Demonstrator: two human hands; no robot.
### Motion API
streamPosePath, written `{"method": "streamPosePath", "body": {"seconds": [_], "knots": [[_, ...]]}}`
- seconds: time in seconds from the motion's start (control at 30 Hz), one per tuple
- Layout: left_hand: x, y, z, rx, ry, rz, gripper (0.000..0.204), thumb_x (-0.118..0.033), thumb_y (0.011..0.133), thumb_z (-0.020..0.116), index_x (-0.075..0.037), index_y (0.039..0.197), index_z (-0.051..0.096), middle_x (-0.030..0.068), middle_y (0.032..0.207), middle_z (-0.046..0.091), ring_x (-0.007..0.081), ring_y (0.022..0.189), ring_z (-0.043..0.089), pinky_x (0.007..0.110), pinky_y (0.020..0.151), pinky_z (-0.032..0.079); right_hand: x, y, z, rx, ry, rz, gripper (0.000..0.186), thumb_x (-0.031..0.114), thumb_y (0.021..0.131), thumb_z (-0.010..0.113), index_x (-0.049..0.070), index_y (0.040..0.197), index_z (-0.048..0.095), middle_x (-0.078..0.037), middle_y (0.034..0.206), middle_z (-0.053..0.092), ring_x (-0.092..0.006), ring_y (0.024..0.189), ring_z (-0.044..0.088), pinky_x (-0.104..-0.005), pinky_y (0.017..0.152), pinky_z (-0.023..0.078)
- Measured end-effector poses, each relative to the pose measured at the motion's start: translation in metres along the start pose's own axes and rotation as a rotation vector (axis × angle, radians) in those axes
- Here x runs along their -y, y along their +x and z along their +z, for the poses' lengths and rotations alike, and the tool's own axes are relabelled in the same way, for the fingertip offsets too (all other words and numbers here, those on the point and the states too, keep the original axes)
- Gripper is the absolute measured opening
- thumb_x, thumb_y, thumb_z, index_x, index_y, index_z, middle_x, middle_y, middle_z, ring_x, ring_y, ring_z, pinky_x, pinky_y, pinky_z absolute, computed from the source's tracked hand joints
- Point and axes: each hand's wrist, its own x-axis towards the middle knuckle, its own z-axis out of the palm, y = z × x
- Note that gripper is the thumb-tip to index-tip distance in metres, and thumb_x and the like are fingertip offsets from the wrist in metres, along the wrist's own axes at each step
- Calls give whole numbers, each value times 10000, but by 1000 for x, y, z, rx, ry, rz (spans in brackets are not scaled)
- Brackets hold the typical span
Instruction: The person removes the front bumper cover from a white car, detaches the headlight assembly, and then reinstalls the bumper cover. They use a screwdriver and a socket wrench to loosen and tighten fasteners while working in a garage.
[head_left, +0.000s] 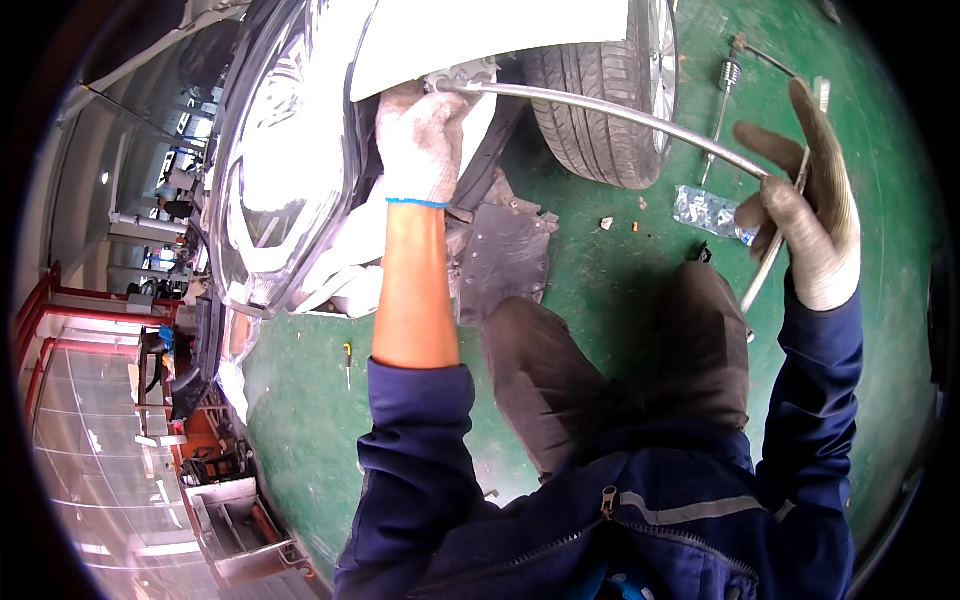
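A long metal T-handle wrench [620, 112] stretches from the fender edge of a white car to my right side. My left hand [425, 145], in a pale knit glove, is closed around its far-left end, close under the body panel [480, 30]; the fingertips are partly hidden there. At the wrench's crossbar [768, 268], my gloved right hand [815, 225] has its fingers spread apart. Its thumb and palm touch the area where shaft and crossbar meet, without wrapping round them.
A tyre [590, 115] stands right of the panel. Beneath the fender hangs a dark splash shield [505, 255]. On the green floor lie a clear plastic bag [710, 212], a spring-fitted tool [730, 75] and a yellow-handled screwdriver [347, 362]. A cart [235, 515] is at lower left.
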Motion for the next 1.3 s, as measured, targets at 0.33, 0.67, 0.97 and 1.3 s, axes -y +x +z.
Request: {"method": "streamPosePath", "body": {"seconds": [0.33,0.67,0.97,1.3], "knots": [[5,2,2,-46,-6,25,543,194,764,419,60,1273,553,193,1004,633,324,930,679,605,1025,555,-12,22,-25,203,-748,-525,407,-58,827,696,83,1206,734,-122,1102,719,-281,923,728,-348,774,601],[7,4,-2,-72,18,21,531,198,764,416,42,1240,594,193,982,636,320,906,675,646,1026,544,-25,37,-23,-9,-1121,-1027,418,20,713,794,153,1108,769,-70,1072,728,-245,925,730,-328,725,631],[6,5,-4,-71,-22,27,468,225,781,433,32,1164,619,166,961,624,276,912,663,659,1035,537,-27,13,-43,-36,-831,-897,323,-41,814,747,47,1125,756,-154,1056,727,-276,861,740,-333,707,617],[3,4,7,-158,-22,53,335,220,799,458,116,1072,625,174,798,617,240,731,652,658,1026,553,-77,9,-41,13,-314,-14,304,-36,937,606,30,1201,742,-2,977,685,-64,763,569,-221,637,473]]}}
